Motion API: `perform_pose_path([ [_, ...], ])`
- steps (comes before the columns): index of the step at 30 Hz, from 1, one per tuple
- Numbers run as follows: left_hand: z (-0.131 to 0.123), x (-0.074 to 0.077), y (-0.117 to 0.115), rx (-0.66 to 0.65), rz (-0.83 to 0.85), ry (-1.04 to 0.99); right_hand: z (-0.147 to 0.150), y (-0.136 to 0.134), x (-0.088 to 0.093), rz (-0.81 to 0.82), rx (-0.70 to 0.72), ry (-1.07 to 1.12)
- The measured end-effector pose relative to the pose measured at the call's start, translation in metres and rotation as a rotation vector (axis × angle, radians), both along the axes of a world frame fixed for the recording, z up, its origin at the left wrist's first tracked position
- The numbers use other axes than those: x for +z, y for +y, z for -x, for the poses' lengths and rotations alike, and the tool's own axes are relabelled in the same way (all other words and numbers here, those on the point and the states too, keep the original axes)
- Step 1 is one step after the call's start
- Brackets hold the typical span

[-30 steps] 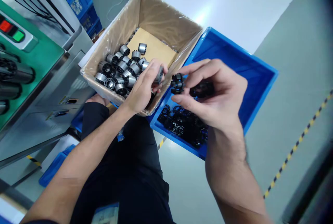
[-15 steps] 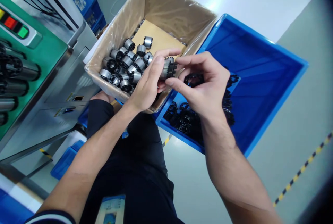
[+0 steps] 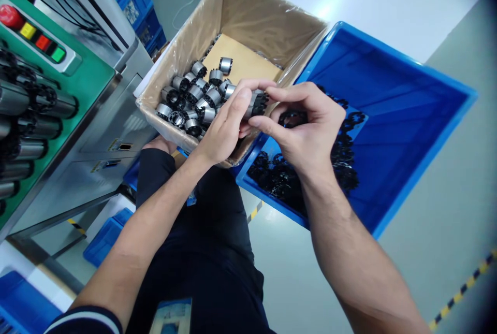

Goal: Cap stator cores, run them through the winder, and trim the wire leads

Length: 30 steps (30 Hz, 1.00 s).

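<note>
My left hand (image 3: 227, 127) is wrapped round a silver cylindrical stator core (image 3: 250, 106) above the near right edge of the cardboard box (image 3: 267, 13). A black toothed plastic ring (image 3: 261, 104) sits at the core's right end. My right hand (image 3: 314, 129) pinches that ring between thumb and forefinger. Another black ring (image 3: 293, 118) shows within the curl of my right fingers; whether they grip it I cannot tell. Many similar silver cores with black ends (image 3: 213, 97) lie loose in the box.
The plastic-lined box stands beside a blue bin (image 3: 411, 85) with a pile of black rings (image 3: 277, 176) in it. At left is a green machine top (image 3: 91, 83) with coloured buttons (image 3: 42, 41) and rows of metal cylinders (image 3: 33, 148). Blue crates (image 3: 134, 0) are stacked behind.
The whole view has shifted slightly, with the scene moving right and a little down. Both hands keep nearly the same grip on the core and ring.
</note>
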<state>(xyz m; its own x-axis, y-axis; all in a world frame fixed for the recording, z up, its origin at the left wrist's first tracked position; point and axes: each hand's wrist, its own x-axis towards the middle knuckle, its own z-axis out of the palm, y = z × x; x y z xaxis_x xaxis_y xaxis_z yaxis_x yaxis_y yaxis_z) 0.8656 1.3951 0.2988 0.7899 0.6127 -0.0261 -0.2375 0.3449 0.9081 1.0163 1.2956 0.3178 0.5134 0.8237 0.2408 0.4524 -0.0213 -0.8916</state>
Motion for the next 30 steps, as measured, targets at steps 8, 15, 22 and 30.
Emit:
perform_pose_path([
  [8, 0.001, 0.002, 0.002, -0.01, 0.013, 0.059, 0.002, 0.001, -0.002, 0.014, -0.004, 0.002],
  [15, 0.002, 0.002, 0.0, 0.0, 0.033, 0.043, 0.003, 0.003, 0.003, 0.046, 0.032, 0.06],
  [22, 0.004, 0.005, 0.001, 0.0, -0.006, 0.066, 0.004, 0.002, 0.009, 0.046, 0.045, 0.071],
  [30, 0.003, 0.004, 0.0, -0.037, 0.038, 0.043, 0.0, -0.001, 0.006, 0.063, 0.063, 0.003],
])
